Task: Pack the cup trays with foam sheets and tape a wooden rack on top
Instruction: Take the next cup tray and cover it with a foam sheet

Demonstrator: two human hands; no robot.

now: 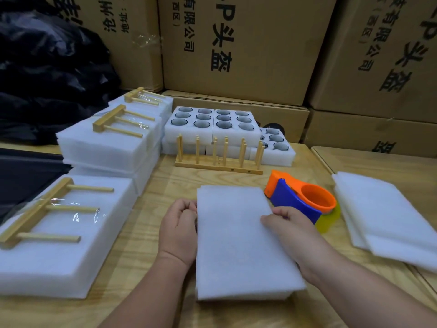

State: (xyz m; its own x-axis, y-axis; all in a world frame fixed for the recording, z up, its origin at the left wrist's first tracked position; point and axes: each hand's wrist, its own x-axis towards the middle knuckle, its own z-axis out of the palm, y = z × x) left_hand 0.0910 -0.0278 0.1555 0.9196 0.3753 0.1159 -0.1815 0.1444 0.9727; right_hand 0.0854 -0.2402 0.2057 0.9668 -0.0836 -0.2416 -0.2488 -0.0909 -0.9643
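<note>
Cardboard boxes [236,43] are stacked along the table's [165,185] far edge; black bags [47,67] are piled at its far-left corner.

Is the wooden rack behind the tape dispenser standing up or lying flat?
Standing up: the wooden rack rests on its base with its pegs pointing upward.

A flat white foam sheet [238,237] is lying on top of a white pack on the light wooden table [160,301]. The left hand [178,229] is curling at its left edge, and the right hand [287,224] is pinching its right edge. A blue and orange tape holder [299,200] is sitting just beside the right hand. Wooden racks with pegs [218,153] are standing behind.
</note>
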